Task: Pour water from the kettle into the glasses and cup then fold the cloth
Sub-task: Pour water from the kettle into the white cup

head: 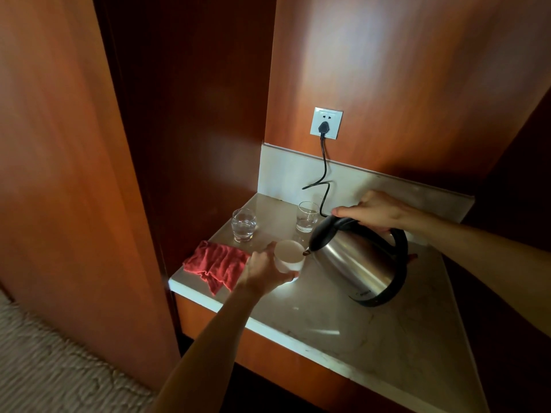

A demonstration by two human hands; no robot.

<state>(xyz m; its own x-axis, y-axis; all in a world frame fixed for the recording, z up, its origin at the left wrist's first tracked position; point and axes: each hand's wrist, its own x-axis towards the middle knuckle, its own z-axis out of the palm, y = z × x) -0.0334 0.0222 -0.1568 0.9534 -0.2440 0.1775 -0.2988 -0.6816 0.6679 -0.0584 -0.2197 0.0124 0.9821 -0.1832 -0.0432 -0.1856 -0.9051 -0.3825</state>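
Both hands gripping: kettle (360, 263), cup (288, 255).

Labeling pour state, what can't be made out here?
Head view only:
- Water level in cup: interior washed out by glare.
- Stream at kettle spout: too small.
- Kettle base: hidden behind kettle.
- Right hand fingers: wrapped under handle.
- Cloth right edge: covered by left hand.

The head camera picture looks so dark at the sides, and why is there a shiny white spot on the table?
In the head view, light falls mainly on the pale marble counter, while the wooden walls fade into shadow. The white spot is glare on the counter just below the white cup. The steel kettle shows soft reflections too. The wide-angle lens bends the edges, and the carpet at the lower left looks blurred.
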